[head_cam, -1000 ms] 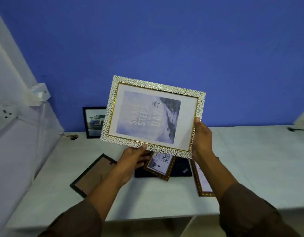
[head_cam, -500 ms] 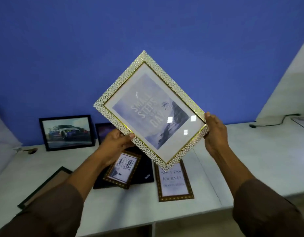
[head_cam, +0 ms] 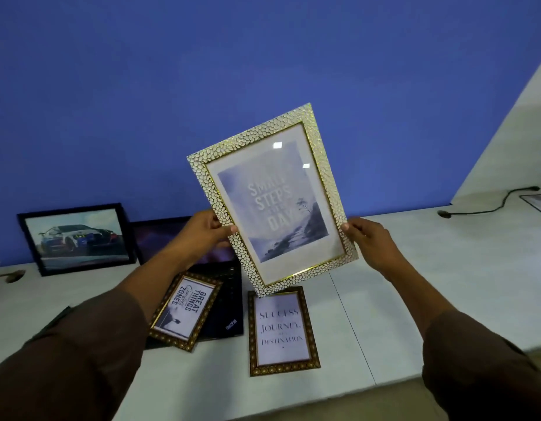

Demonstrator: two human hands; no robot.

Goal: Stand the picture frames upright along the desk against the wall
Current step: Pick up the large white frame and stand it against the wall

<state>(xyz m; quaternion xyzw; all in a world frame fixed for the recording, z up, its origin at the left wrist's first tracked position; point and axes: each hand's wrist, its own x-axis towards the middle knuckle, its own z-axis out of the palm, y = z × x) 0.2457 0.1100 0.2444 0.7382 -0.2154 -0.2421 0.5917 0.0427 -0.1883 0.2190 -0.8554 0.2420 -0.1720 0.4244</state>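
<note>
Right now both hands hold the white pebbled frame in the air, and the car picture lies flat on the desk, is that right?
Not quite. In the head view the left hand and right hand do hold the white pebbled frame in the air, but the car picture stands upright against the blue wall, not flat on the desk.

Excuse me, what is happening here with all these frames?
A person holds a white-and-gold frame in the air with the left hand and the right hand, above the desk. The car picture already stands against the blue wall. Two brown frames lie flat, one partly on a laptop.
</note>
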